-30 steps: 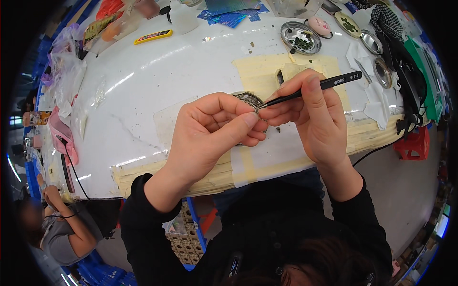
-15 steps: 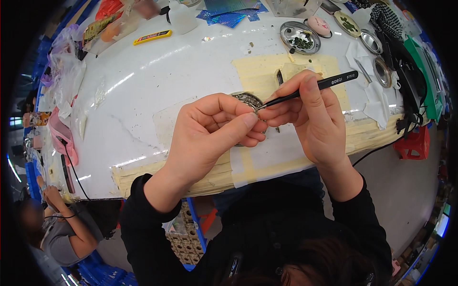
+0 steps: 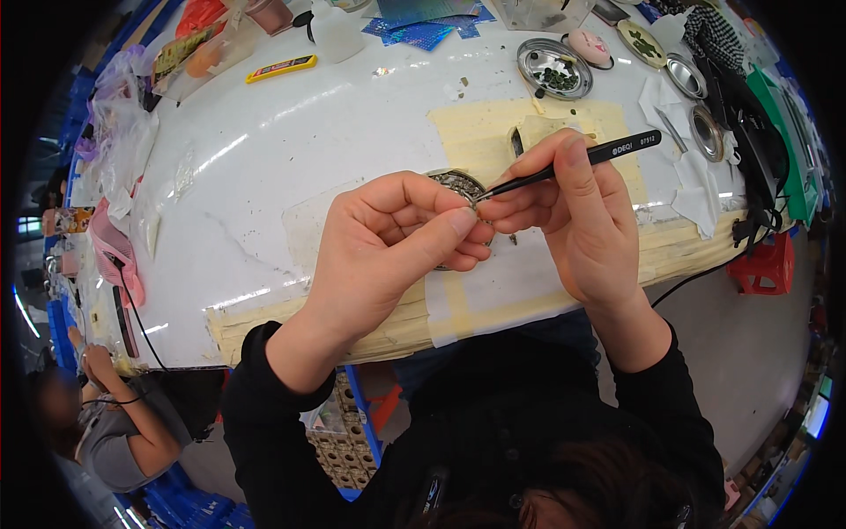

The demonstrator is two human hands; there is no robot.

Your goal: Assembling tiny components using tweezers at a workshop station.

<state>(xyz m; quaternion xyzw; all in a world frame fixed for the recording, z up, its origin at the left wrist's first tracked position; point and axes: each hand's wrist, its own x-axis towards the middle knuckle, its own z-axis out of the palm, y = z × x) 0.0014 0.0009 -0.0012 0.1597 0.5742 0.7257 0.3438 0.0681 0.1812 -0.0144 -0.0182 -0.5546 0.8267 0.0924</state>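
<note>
My right hand grips a pair of black tweezers, their tips pointing left toward my left fingertips. The left hand is closed, thumb and forefinger pinched on a tiny piece too small to name, right at the tweezer tips. Fingertips of both hands meet there. Partly hidden behind my left fingers lies a round metal dish filled with small greyish pieces. Under it a white sheet is taped to the table.
Farther right stands a metal dish of dark green bits beside a pink round object. Silver lids and white tissues lie at the right. A yellow box sits far left. Another person works at lower left.
My hands and the tweezers hold almost the same place. The other person's hands at the left have shifted slightly.
</note>
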